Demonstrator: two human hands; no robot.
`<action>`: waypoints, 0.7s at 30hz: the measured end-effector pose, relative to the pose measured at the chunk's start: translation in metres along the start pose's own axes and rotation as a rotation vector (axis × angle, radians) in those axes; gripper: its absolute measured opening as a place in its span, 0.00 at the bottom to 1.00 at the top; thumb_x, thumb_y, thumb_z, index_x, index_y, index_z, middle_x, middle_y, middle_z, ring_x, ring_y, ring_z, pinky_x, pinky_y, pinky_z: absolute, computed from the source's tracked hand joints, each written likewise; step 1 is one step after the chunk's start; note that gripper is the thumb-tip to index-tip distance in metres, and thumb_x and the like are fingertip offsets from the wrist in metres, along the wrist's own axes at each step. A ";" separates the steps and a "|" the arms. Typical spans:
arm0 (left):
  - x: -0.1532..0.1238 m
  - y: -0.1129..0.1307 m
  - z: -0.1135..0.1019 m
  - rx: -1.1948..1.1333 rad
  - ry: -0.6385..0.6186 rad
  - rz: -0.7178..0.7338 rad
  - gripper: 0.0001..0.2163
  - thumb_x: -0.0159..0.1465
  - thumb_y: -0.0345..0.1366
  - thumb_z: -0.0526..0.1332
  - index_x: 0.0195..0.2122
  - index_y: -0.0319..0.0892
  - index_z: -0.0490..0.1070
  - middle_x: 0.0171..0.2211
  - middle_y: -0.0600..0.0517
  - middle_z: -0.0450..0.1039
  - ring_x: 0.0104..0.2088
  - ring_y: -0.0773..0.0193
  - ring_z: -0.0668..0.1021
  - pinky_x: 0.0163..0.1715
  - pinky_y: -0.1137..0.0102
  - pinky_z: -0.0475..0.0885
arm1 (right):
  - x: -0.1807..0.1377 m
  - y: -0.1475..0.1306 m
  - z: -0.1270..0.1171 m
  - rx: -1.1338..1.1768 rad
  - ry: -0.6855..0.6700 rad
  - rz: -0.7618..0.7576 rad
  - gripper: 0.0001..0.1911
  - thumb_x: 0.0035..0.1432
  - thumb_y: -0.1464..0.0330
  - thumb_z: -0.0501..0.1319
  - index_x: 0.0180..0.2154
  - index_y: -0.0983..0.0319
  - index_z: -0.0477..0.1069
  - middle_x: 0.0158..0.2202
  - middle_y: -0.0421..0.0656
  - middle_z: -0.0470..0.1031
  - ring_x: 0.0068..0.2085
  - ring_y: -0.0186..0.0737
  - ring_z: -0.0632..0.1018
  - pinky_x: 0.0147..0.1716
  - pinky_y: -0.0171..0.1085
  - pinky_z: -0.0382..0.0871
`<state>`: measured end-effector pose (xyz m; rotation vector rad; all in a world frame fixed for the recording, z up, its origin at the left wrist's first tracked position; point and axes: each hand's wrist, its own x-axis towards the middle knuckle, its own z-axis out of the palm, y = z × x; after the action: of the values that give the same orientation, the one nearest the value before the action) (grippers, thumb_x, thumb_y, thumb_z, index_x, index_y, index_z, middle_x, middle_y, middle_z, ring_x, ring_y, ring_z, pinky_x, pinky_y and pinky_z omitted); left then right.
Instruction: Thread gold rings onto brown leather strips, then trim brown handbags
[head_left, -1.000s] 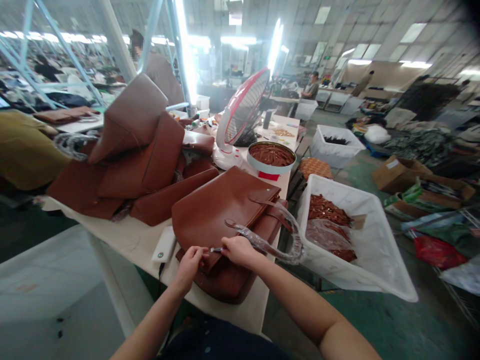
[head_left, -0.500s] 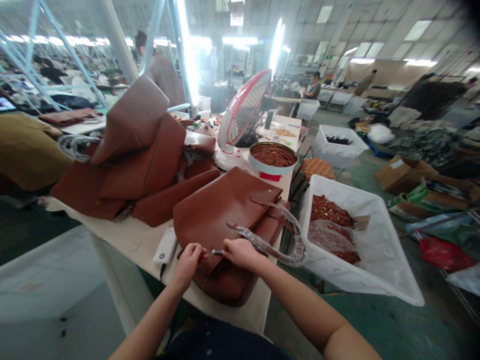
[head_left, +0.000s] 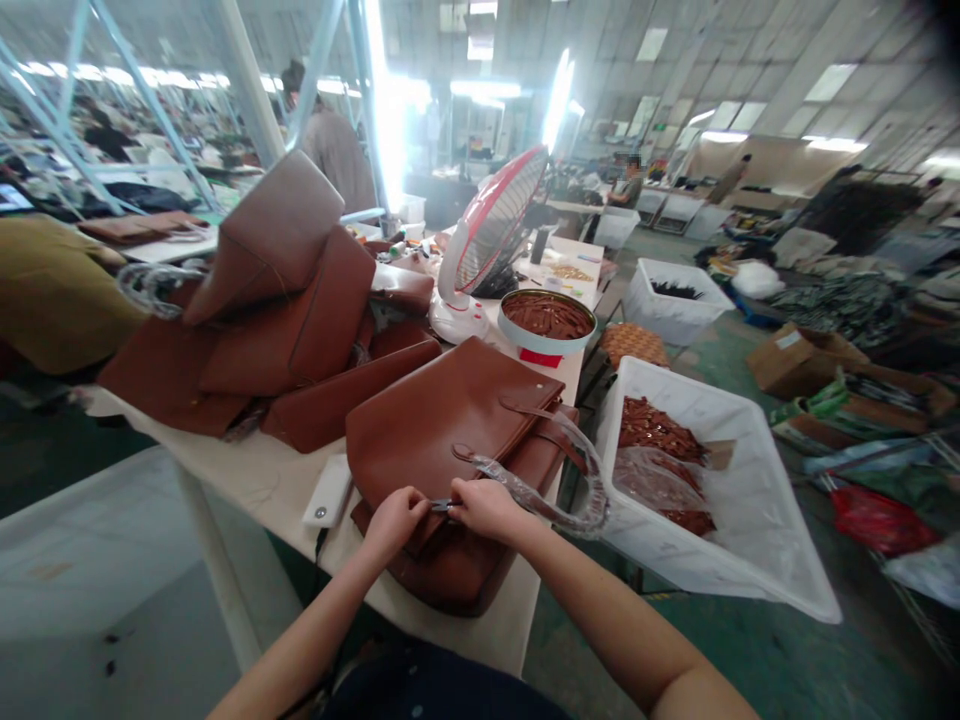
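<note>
A brown leather handbag (head_left: 420, 420) lies on its side at the front of the table, its handles (head_left: 577, 515) wrapped in clear plastic and hanging to the right. My right hand (head_left: 484, 508) is closed over the bag's lower part. From its fingers a small metal tool (head_left: 441, 506), slim and pointed like thread snips, sticks out leftward. My left hand (head_left: 397, 517) pinches right at the tool's tip; whatever lies between its fingertips is too small to make out. Under both hands, more brown leather (head_left: 465, 570) of a bag shows.
More brown bags (head_left: 270, 310) are piled on the left. A white box with a cord (head_left: 328, 492) lies beside my left hand. Behind stand a red and white fan (head_left: 469, 245) and a round tin (head_left: 546, 335) of brown strips. A white bin (head_left: 757, 520) is on the right.
My left hand has moved right, so its fingertips now meet the metal tool's tip; a gap lay between them before. My right hand and the handbag have stayed nearly in place.
</note>
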<state>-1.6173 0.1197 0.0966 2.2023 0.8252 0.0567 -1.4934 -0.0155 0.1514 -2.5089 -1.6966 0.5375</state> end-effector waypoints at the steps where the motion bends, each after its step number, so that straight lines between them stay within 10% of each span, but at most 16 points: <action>1: 0.002 0.000 0.000 0.019 -0.004 0.001 0.10 0.61 0.38 0.58 0.27 0.38 0.69 0.26 0.53 0.72 0.29 0.65 0.74 0.36 0.65 0.68 | 0.001 0.000 0.001 0.000 -0.001 -0.001 0.10 0.57 0.61 0.56 0.40 0.58 0.67 0.37 0.45 0.78 0.39 0.43 0.78 0.32 0.35 0.63; 21: 0.001 -0.003 0.003 0.001 0.054 0.035 0.09 0.63 0.35 0.56 0.27 0.38 0.68 0.26 0.54 0.70 0.30 0.66 0.73 0.36 0.66 0.68 | 0.012 -0.005 -0.002 0.023 -0.026 -0.058 0.10 0.57 0.62 0.56 0.40 0.59 0.68 0.36 0.45 0.79 0.39 0.44 0.78 0.33 0.36 0.64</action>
<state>-1.6171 0.1204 0.0924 2.2245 0.8161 0.1333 -1.4930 -0.0027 0.1520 -2.4397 -1.7555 0.5838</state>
